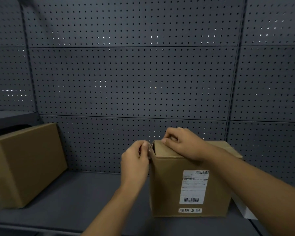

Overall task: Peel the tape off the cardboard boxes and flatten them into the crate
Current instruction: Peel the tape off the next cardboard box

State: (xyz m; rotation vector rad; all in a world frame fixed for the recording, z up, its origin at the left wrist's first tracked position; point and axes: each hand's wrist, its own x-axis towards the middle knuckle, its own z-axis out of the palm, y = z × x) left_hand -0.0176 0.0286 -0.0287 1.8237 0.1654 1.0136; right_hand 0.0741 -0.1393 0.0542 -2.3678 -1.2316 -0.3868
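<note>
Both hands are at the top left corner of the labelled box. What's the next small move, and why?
Probably pull the tape away with the left hand while the right hand steadies the box. The left fingers already pinch the tape end at that corner, and the right grips the top edge.

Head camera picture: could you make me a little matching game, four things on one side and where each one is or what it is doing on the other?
Things:
1. left hand
2. right hand
3. plain cardboard box
4. shipping label

Places or states:
A. stands untouched at the left of the grey shelf
B. stuck on the front face of the labelled cardboard box
C. pinches a strip of clear tape at that box's top left corner
D. rests on top of that box, fingers curled at its far edge

Pairs: 1-C, 2-D, 3-A, 4-B
</note>
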